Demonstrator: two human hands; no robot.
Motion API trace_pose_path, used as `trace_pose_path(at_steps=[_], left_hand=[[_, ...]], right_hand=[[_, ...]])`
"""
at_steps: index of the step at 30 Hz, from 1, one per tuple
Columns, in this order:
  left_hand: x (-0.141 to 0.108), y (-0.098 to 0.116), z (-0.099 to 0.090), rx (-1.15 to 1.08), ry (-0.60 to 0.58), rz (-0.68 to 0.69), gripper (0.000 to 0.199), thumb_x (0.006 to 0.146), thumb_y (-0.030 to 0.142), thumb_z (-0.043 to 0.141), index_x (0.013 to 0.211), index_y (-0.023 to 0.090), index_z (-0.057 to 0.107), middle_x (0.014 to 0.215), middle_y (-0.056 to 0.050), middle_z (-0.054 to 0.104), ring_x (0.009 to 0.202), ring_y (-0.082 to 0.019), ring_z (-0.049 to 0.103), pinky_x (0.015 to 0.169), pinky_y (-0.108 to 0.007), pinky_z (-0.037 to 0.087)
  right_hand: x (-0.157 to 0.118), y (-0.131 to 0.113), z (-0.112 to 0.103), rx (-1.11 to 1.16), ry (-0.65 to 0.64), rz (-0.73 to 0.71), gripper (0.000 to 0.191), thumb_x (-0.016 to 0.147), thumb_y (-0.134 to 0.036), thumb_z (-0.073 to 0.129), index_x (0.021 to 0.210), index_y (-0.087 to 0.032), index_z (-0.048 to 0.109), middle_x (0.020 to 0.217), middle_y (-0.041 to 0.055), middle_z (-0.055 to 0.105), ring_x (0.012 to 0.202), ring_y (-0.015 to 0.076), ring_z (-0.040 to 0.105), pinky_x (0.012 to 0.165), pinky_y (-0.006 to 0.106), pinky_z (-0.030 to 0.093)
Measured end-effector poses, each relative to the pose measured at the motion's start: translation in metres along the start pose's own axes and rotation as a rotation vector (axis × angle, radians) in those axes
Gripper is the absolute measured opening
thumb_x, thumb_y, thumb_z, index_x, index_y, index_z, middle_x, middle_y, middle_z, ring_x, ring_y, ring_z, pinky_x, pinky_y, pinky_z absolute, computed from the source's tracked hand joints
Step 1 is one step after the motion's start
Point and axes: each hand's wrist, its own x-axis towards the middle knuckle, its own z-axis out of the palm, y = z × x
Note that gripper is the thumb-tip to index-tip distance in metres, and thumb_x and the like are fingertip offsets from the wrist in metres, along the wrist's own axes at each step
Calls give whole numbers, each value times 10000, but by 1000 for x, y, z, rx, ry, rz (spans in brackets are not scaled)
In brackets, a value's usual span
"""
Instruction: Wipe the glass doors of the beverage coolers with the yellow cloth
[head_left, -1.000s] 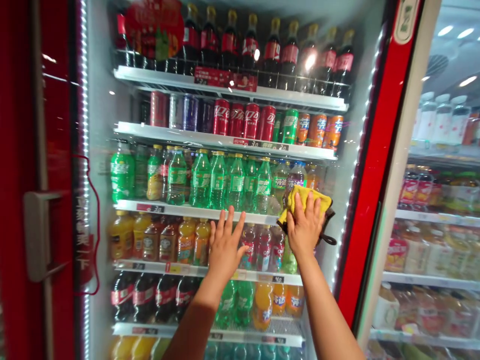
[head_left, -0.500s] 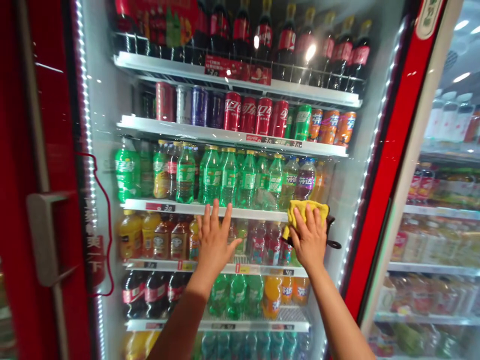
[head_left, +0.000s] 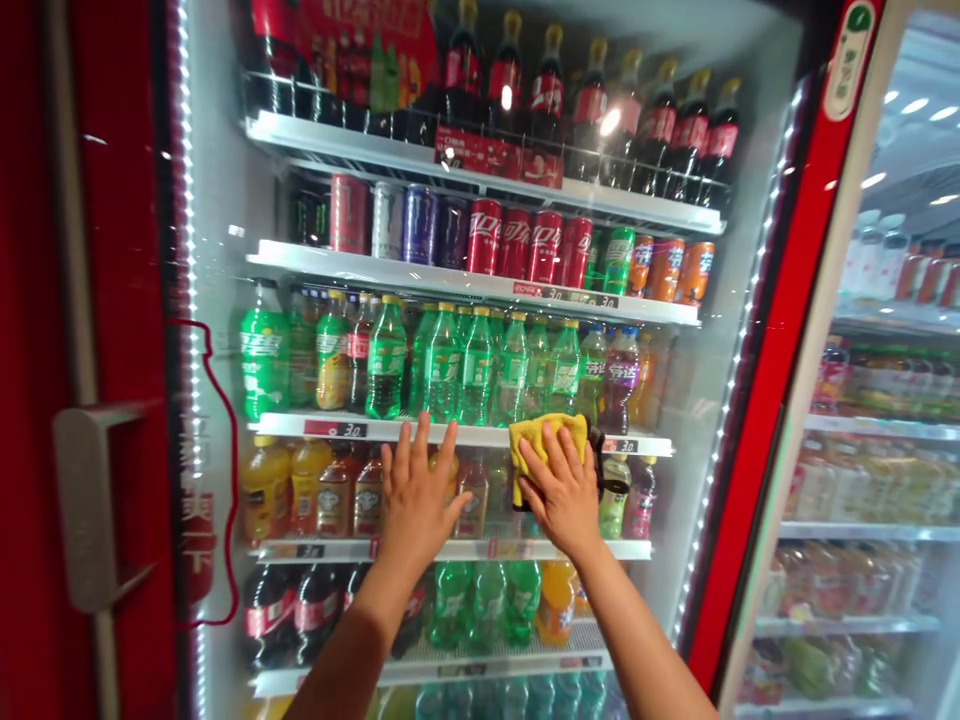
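Observation:
My left hand (head_left: 422, 487) lies flat on the glass door of a drinks cooler, fingers spread, with nothing in it. To its right, my right hand (head_left: 562, 492) presses a folded yellow cloth (head_left: 551, 428) against the glass, fingers laid over it. A dark edge and a black loop of the cloth stick out on the right of that hand. Behind the glass, just above both hands, stands a row of green soda bottles (head_left: 478, 375). Part of the shelf with juice bottles (head_left: 266, 480) is hidden by my hands.
A grey door handle (head_left: 86, 510) stands out at the left, with a red door frame (head_left: 795, 330) at the right. Cans (head_left: 486, 237) and cola bottles (head_left: 547, 90) fill the upper shelves. Another drinks cooler (head_left: 870, 430) stands to the right.
My right hand has slid left across the glass with the yellow cloth, closer to my left hand. My left hand stays spread on the glass. The view has shifted slightly.

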Motion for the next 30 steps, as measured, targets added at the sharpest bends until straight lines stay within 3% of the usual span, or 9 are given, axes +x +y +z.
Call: trace_pose_path(at_steps=[3, 6, 10, 12, 15, 18, 22, 26, 30], left_hand=[[-3, -15, -5, 10, -4, -6, 1062, 808, 401, 797, 1638, 291, 144, 1720, -148, 36, 1569, -417, 99, 1238, -656, 169], [-2, -34, -11, 26, 10, -23, 1046, 811, 396, 793, 1636, 284, 159, 1720, -153, 39, 1569, -420, 97, 1229, -672, 168], [7, -53, -19, 41, -6, 7, 1064, 773, 431, 825, 1627, 284, 209, 1721, -147, 32, 1567, -434, 90, 1227, -682, 147], [12, -57, -22, 47, -17, 21, 1070, 752, 450, 840, 1620, 278, 239, 1720, -151, 48, 1566, -438, 86, 1228, -683, 136], [16, -59, -24, 47, -30, 26, 1062, 751, 458, 840, 1616, 269, 253, 1717, -160, 71, 1569, -429, 81, 1230, -676, 130], [13, -63, -28, 43, -55, 29, 1038, 769, 448, 827, 1616, 271, 254, 1715, -162, 81, 1572, -412, 89, 1237, -656, 135], [7, -81, -37, 46, -86, 27, 1012, 787, 457, 808, 1616, 293, 251, 1719, -138, 89, 1574, -398, 93, 1245, -638, 136], [4, -102, -46, 64, -79, 5, 1001, 786, 467, 809, 1611, 297, 268, 1720, -132, 85, 1576, -395, 79, 1247, -642, 113], [4, -117, -50, 69, -79, 13, 995, 798, 456, 799, 1615, 297, 254, 1720, -131, 83, 1576, -396, 79, 1238, -659, 131]], right_hand=[[-4, 21, -5, -15, 31, 42, 619, 995, -382, 561, 1575, -401, 346, 1641, 41, 385, 1531, 280, 303, 1241, 536, 217], [30, 25, -3, -57, 122, 192, 619, 1011, -378, 524, 1594, -363, 316, 1669, 67, 321, 1548, 316, 257, 1216, 581, 254], [89, -11, 8, -81, 204, 308, 649, 1021, -381, 487, 1621, -338, 241, 1697, 104, 235, 1560, 362, 198, 1192, 662, 233], [98, -34, 12, -78, 202, 287, 670, 1017, -382, 492, 1626, -345, 215, 1704, 107, 209, 1564, 366, 180, 1190, 674, 216], [79, -56, 13, -65, 115, 132, 667, 999, -387, 528, 1610, -371, 262, 1700, 80, 234, 1568, 338, 181, 1212, 641, 195], [40, -52, 7, -43, 7, -26, 629, 981, -394, 563, 1574, -393, 352, 1675, 46, 314, 1555, 293, 238, 1238, 579, 189], [19, -28, -2, -38, 16, 23, 613, 978, -371, 569, 1562, -380, 384, 1650, 52, 367, 1528, 286, 304, 1231, 546, 237], [60, -34, 1, -29, 124, 159, 673, 977, -326, 541, 1600, -377, 292, 1675, 76, 303, 1544, 345, 252, 1195, 632, 263], [111, -84, 13, -30, 152, 195, 744, 953, -240, 525, 1622, -367, 225, 1690, 104, 251, 1558, 388, 183, 1161, 722, 234]])
